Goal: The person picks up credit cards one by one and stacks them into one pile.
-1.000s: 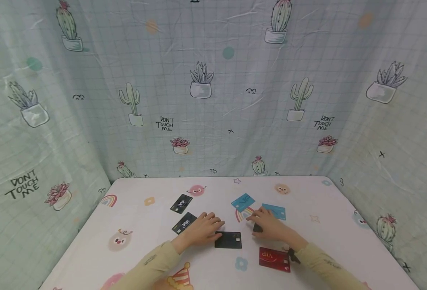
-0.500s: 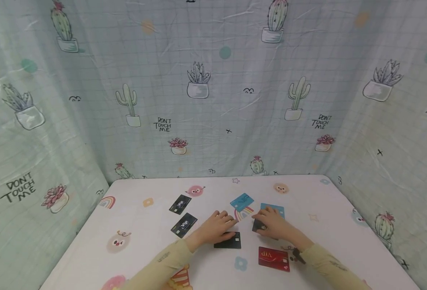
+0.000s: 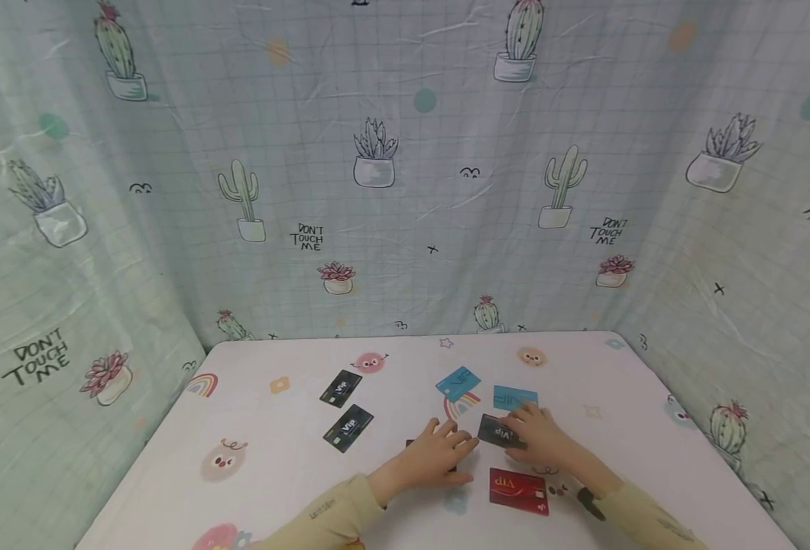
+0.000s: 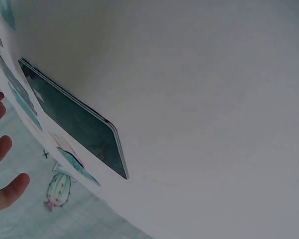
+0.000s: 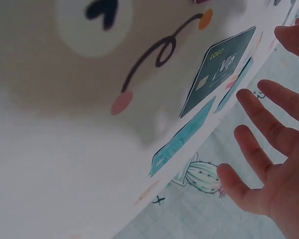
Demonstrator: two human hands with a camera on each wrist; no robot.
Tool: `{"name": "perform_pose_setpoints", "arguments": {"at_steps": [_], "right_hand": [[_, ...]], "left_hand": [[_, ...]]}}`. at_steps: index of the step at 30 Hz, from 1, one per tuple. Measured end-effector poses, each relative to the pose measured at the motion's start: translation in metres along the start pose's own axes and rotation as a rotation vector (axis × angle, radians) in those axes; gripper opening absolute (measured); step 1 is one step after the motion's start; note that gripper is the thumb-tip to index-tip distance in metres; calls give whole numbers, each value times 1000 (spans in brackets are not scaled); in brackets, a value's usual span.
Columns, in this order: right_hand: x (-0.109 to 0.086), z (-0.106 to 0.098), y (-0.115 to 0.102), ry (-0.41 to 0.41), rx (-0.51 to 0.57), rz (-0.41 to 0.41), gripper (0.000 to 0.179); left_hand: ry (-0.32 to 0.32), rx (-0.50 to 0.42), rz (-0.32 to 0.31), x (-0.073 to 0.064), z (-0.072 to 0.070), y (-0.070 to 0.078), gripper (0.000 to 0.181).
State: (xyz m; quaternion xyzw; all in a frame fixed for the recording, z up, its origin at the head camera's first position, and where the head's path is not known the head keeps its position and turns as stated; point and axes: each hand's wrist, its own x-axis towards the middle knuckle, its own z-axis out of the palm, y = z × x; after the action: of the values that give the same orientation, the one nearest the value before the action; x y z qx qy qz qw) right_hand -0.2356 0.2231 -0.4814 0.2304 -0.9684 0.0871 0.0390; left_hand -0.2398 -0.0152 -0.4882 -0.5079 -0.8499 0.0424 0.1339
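My left hand hovers over a black card, fingers spread and apart from it, hiding most of it in the head view. The left wrist view shows this black card flat on the table, a double line along its edge. My right hand is above the right end of a dark VIP card. In the right wrist view its fingers are spread and hold nothing, with the dark VIP card lying flat beyond them.
Two black VIP cards lie at the left. Two blue cards lie behind the hands, the right one close to my right fingertips. A red VIP card lies nearer me. The printed table meets a cactus-patterned curtain.
My left hand has moved right and a little nearer me, across the black card, uncovering a VIP card at left. My right hand has shifted right, revealing more of the dark VIP card.
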Motion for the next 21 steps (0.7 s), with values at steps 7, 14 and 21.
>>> {"name": "perform_pose_setpoints", "arguments": {"at_steps": [7, 14, 21], "right_hand": [[-17, -6, -2, -105, 15, 50, 49], [-33, -4, 2, -86, -1, -13, 46], [-44, -1, 1, -59, -33, -44, 48]], "left_hand": [[-48, 20, 7, 1, -5, 13, 54], [-89, 29, 30, -2, -8, 18, 50], [-108, 31, 74, -3, -8, 22, 49]]}}
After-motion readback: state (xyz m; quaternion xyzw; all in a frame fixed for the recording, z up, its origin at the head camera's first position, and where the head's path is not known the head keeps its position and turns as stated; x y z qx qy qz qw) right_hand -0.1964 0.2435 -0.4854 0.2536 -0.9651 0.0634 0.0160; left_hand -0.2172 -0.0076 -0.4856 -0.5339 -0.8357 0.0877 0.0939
